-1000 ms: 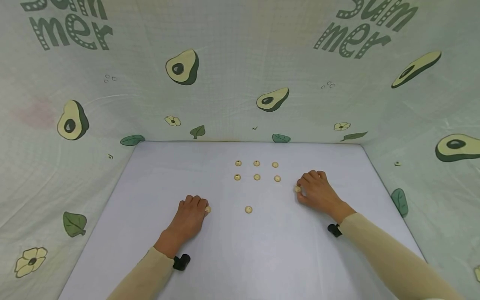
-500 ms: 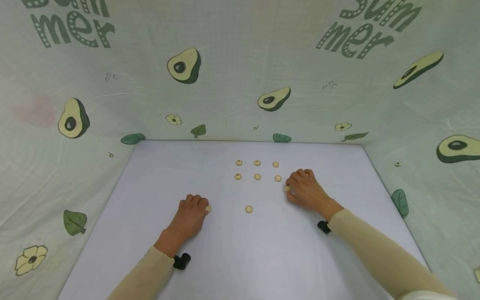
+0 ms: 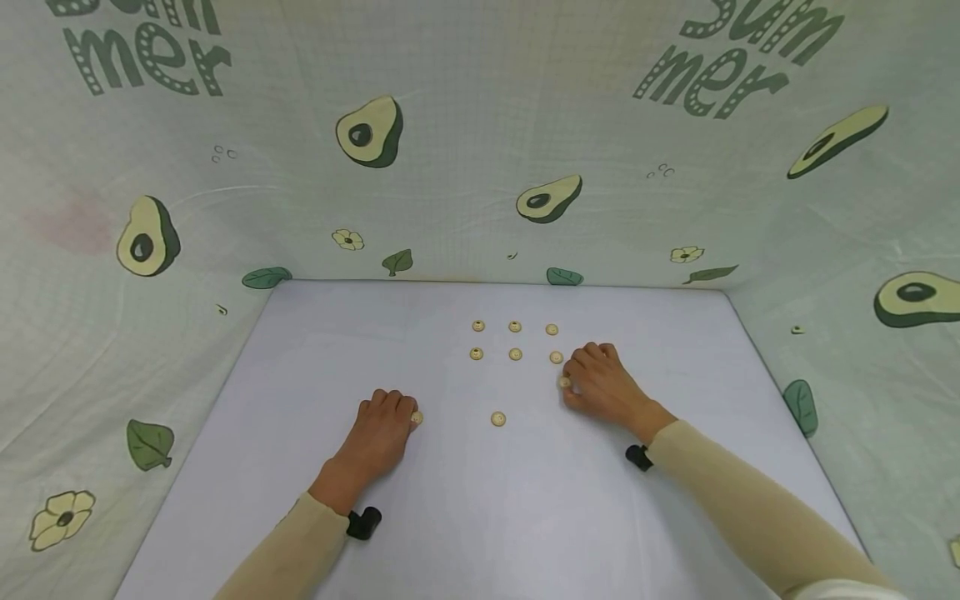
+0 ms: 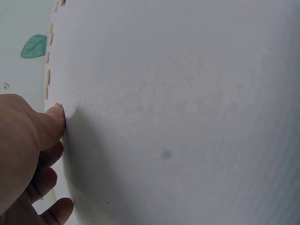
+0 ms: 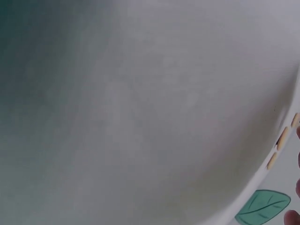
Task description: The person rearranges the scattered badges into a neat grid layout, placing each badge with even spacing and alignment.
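Round, pale wooden buttons lie on the white table. In the head view my left hand [image 3: 378,433] rests on the table at left of centre and pinches a button [image 3: 417,417] at its thumb side. The left wrist view shows the thumb [image 4: 52,123] with only a sliver of that button at its tip. Over on the right, my right hand [image 3: 606,390] holds another button [image 3: 565,382] between thumb and forefinger, just below the right end of the near row. A single button [image 3: 498,419] lies between the hands. The right wrist view catches only fingertips at its right edge.
Two rows of three buttons stand toward the back, including a far middle one [image 3: 514,327] and a near left one [image 3: 476,354]. A cloth [image 3: 450,208] printed with avocados and leaves rises behind and beside the white table [image 3: 480,517].
My right hand has moved left with its button, up close to the rows. The left hand and its button have stayed in place, as have the loose buttons.
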Available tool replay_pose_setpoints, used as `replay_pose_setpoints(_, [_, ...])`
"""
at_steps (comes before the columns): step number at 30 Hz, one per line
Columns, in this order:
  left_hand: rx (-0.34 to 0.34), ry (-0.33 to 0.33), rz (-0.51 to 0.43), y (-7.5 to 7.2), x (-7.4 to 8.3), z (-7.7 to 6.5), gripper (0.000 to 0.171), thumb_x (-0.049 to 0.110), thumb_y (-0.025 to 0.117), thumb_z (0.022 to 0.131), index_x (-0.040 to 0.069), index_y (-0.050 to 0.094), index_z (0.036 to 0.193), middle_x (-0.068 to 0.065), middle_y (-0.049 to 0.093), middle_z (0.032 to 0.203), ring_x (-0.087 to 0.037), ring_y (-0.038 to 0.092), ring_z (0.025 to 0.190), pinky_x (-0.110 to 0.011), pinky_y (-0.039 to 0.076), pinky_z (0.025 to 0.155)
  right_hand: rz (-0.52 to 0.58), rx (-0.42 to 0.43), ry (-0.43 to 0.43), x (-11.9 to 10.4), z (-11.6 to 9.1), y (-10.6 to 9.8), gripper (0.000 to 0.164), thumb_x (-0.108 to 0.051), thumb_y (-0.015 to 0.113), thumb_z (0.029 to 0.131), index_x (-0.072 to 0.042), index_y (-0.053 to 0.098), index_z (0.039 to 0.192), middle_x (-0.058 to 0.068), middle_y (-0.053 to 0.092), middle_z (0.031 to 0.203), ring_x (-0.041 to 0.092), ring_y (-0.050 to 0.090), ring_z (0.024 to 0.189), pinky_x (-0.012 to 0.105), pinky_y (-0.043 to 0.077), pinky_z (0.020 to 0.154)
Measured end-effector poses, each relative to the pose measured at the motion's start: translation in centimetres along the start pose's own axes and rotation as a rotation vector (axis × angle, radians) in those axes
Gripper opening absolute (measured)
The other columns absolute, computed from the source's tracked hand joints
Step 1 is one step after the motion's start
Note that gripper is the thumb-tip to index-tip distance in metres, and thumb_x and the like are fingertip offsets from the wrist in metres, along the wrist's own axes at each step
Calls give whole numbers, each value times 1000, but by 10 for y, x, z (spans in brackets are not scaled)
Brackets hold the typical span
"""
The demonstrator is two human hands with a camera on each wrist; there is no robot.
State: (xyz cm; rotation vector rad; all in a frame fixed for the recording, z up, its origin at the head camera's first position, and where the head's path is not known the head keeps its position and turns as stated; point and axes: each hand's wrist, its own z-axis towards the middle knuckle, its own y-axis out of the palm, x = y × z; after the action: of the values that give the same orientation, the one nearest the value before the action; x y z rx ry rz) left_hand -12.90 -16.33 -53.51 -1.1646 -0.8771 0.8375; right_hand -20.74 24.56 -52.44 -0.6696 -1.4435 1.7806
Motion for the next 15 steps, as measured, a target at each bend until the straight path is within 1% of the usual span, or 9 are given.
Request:
replay_pose_setpoints(5, [3,2,1,1,0,0,18,11,77,97,5,63,105,-9,63,97,-28,51,93,-40,43,76,-10,-25,10,-5,0,1,21,-28,73,93,-8,73,102,5,65,99,26,52,100,53,41,100])
replay_pose_setpoints(15, [37,21,-3,0,0,0,18,13,77,97,4,63,103,-10,63,96,-29,50,90,-39,41,73,-13,-16,-13,-7,0,1,21,-28,73,93,-9,73,100,5,65,99,27,52,99,51,41,98])
